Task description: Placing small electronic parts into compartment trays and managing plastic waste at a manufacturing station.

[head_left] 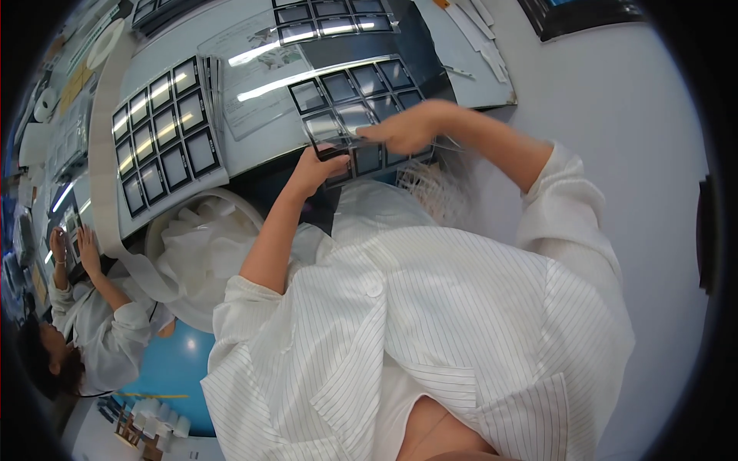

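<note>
A dark-framed sheet of square, glassy panes [338,84] lies in front of me and reaches over the table's near edge. My left hand [310,172] is closed on its near left corner, the thumb lying on top. Over the sheet's near part, my right hand [409,131] has its fingers drawn together, slightly blurred. A thin, see-through edge shows beside that hand, perhaps clear film, but what the fingers pinch is not plain. Some of the near panes are hidden under the right hand.
A stack of similar pane sheets [165,138] stands to the left; another sheet [334,19] lies farther back. Below the table edge is a white bin [207,238] full of translucent film. Thin strips [469,31] lie far right. A co-worker's hand [88,250] works at far left.
</note>
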A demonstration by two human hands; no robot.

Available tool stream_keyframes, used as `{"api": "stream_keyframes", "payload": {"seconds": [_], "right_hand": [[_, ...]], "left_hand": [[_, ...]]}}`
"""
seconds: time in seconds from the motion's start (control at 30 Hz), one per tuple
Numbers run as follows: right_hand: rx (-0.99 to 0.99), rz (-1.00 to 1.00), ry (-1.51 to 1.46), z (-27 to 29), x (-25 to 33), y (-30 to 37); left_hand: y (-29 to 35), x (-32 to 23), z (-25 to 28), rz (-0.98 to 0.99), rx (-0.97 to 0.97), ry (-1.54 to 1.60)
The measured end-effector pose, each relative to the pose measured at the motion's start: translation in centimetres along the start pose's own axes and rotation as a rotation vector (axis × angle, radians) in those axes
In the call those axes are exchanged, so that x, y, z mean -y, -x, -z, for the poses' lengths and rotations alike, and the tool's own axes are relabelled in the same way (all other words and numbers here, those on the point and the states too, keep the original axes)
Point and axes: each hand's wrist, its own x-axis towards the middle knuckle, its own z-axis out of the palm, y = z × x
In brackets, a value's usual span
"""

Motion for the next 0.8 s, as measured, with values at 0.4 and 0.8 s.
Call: {"api": "stream_keyframes", "payload": {"seconds": [0.4, 0.8], "right_hand": [[0.095, 0.145, -0.272, 6.1, 1.3, 4.9], [-0.285, 0.194, -0.805, 8.1, -4.4, 17.9]], "left_hand": [[-1.2, 0.5, 3.6, -0.063, -0.029, -0.103], [0.2, -5.0, 3.6, 0.065, 0.097, -0.264]]}}
